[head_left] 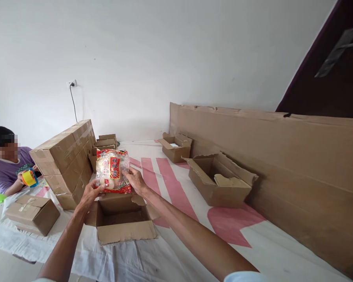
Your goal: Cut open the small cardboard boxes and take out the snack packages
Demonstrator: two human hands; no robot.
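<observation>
Between my hands is a clear and red bag of rice crackers, held upright with its printed front toward me. My left hand pinches its lower left corner. At its right edge, my right hand grips the plastic. Just below the bag stands a cardboard box with its flaps spread out. The inside walls and part of the floor of this box show, with nothing seen in it.
Stacked closed cartons stand to the left, with a closed box before them. Two opened boxes, one nearer and one farther, line the cardboard barrier. A person at the left holds a yellow and blue object.
</observation>
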